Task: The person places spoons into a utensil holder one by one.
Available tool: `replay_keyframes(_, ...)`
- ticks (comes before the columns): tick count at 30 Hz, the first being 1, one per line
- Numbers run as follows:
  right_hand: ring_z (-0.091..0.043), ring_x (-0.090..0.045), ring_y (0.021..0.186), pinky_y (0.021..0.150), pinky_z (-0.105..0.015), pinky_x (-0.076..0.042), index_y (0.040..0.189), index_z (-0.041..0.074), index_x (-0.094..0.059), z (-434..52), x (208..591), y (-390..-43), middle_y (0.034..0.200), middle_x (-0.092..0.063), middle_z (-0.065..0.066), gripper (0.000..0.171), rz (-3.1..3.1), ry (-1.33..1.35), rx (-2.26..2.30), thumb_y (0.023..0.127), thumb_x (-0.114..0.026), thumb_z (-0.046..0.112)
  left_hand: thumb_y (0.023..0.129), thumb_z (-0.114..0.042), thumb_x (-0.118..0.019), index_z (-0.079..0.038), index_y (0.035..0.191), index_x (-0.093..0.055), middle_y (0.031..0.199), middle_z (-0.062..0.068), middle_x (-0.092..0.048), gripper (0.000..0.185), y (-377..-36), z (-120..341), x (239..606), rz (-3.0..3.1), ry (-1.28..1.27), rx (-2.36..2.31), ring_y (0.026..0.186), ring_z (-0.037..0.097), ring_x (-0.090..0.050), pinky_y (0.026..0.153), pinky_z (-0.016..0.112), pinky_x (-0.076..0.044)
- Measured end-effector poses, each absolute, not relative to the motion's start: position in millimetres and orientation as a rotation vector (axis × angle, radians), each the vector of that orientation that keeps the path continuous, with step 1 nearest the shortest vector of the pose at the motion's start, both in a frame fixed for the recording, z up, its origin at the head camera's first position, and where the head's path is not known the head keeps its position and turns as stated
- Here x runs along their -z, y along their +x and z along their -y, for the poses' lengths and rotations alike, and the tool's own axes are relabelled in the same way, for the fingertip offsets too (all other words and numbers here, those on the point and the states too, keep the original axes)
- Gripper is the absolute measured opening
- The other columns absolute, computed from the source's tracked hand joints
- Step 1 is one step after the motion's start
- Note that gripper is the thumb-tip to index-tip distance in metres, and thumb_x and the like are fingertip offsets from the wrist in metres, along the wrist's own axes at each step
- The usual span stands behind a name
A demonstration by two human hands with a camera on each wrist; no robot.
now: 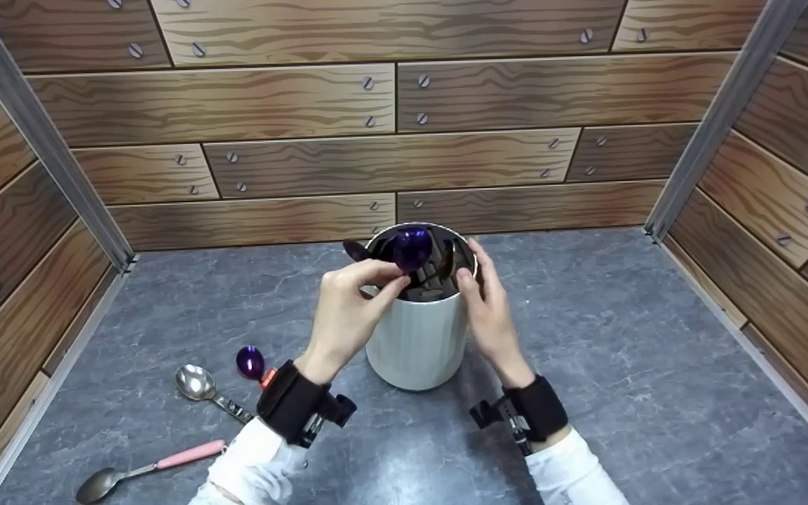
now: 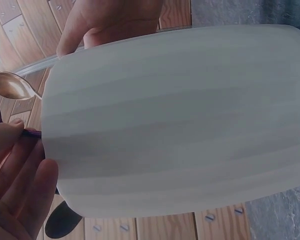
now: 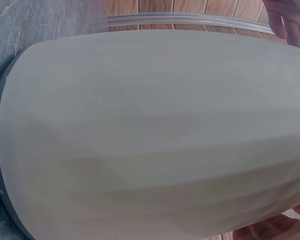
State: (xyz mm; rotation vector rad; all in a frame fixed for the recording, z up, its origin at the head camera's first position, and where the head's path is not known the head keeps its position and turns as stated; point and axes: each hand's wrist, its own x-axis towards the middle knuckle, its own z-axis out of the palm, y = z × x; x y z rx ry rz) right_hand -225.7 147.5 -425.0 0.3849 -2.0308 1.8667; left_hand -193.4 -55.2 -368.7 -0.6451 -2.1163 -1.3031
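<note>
In the head view, a tall white ribbed canister (image 1: 418,344) stands upright, its inside dark and glossy. My left hand (image 1: 348,308) pinches a purple spoon (image 1: 412,249) by its thin handle at the canister's mouth, bowl up; the lower handle is hidden inside. My right hand (image 1: 492,319) holds the canister's right side near the rim, thumb in front and fingers toward the back. A dark spoon (image 1: 355,250) leans out over the left rim. A copper-coloured spoon (image 2: 12,86) pokes out of the mouth in the left wrist view.
Left of the canister on the grey marbled surface (image 1: 586,365) lie a small purple spoon (image 1: 250,362) with a red part, a silver spoon (image 1: 196,383) with a patterned handle, and a spoon with a pink handle (image 1: 190,454). Wood-patterned walls (image 1: 306,102) enclose the back and sides.
</note>
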Motion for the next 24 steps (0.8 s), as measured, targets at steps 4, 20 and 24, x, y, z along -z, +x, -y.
replay_keyframes(4, -0.037, -0.039, 0.157, 0.131, -0.036, -0.033, 0.161, -0.001, -0.033, -148, 425, -226, 0.169, -0.037, -0.024, 0.055, 2.035, 0.389, -1.862, 0.109, -0.046, 0.011, 0.092, -0.009, -0.079, -0.007, 0.097, -0.082, 0.091, 0.007, -0.083, 0.006, -194, 53, 370, 2.129, -0.653, 1.288, 0.079, 0.019, -0.078, 0.064, 0.022, -0.061)
replay_keyframes(20, -0.036, -0.038, 0.157, 0.132, -0.041, -0.031, 0.162, -0.001, -0.033, -147, 424, -226, 0.170, -0.036, -0.022, 0.055, 2.023, 0.396, -1.879, 0.109, -0.046, 0.011, 0.093, -0.011, -0.079, -0.007, 0.098, -0.081, 0.092, 0.005, -0.082, 0.007, -194, 46, 369, 2.147, -0.682, 1.170, 0.082, 0.015, -0.078, 0.074, 0.025, -0.063)
replay_keyframes(24, -0.037, -0.038, 0.157, 0.131, -0.032, -0.033, 0.161, -0.002, -0.032, -148, 425, -226, 0.170, -0.036, -0.023, 0.056, 2.025, 0.400, -1.878, 0.109, -0.046, 0.011, 0.093, -0.012, -0.079, -0.006, 0.100, -0.081, 0.094, 0.006, -0.082, 0.009, -194, 44, 369, 2.162, -0.677, 1.149, 0.084, 0.016, -0.078, 0.075, 0.026, -0.063)
